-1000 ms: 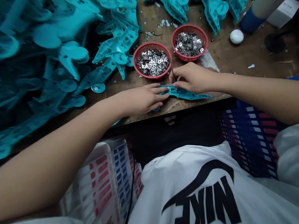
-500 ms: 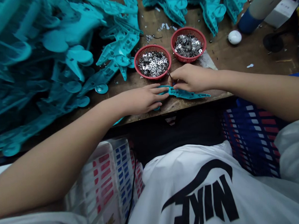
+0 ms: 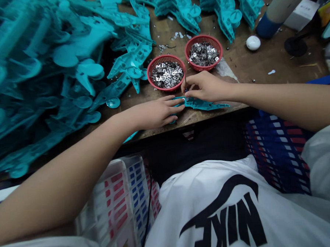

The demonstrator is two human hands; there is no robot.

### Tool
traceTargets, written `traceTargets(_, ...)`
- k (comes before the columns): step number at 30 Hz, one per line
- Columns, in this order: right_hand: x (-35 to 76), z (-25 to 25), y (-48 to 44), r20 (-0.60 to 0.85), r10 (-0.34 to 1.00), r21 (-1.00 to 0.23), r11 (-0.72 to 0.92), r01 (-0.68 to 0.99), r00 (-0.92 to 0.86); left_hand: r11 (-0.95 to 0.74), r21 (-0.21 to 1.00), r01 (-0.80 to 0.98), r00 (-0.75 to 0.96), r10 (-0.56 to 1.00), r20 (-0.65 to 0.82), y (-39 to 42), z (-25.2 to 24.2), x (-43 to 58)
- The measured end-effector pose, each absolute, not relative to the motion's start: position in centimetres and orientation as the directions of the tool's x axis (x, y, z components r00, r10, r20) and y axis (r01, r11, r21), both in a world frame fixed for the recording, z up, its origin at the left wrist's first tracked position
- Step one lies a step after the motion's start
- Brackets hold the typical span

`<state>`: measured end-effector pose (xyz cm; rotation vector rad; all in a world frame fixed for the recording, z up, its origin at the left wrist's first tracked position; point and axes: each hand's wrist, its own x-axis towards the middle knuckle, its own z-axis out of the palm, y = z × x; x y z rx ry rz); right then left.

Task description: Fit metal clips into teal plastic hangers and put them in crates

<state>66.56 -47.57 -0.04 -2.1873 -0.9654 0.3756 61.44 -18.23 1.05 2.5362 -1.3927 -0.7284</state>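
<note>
A long turquoise plastic part lies along the table's front edge. My left hand rests on its left end, fingers stretched out flat and slightly apart. Over the middle of the part, my right hand is closed in a pinch on a thin dark rod-like tool, which stands nearly upright. The tool's lower end is close to a small bright metal spot on the part; whether they touch is hidden by my fingers. Just behind my hands sits a red basket of small shiny metal pieces.
A second red basket of metal pieces stands behind right. Turquoise parts heap high on the left, with stacks at the back. A white rounded object and a pole are right. Plastic crates flank my lap.
The tool in my right hand has gone from leaning to nearly upright. My left hand keeps its place on the plastic part. The whole view has shifted slightly.
</note>
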Motion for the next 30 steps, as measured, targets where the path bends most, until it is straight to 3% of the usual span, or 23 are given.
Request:
traceTargets(8,65.8,0.4,-47.2,-0.029,0.678,-0.731,-0.516,0.447,0.735,-0.553,0.350,-0.756,0.454,-0.828,-0.330,-17.8,0.0,61.6)
traceTargets(16,65.1,0.7,-46.5,-0.046,0.684,-0.679,-0.556,0.480,0.728,-0.555,0.347,-0.756,0.456,-0.826,-0.331,-18.1,0.3,61.7)
traceTargets(20,64.9,0.3,-46.4,-0.053,0.705,-0.639,-0.568,0.519,0.707,-0.565,0.355,-0.745,0.456,-0.820,-0.347,-18.2,0.6,61.7)
traceTargets(26,65.5,2.4,-46.6,0.024,0.626,-0.526,-0.655,0.542,0.779,-0.580,0.324,-0.747,0.488,-0.810,-0.326,-18.0,0.2,61.4)
traceTargets(30,66.3,3.3,-47.0,-0.056,0.733,-0.475,-0.617,0.628,0.678,-0.575,0.305,-0.759,0.504,-0.816,-0.284,-18.0,0.4,61.2)
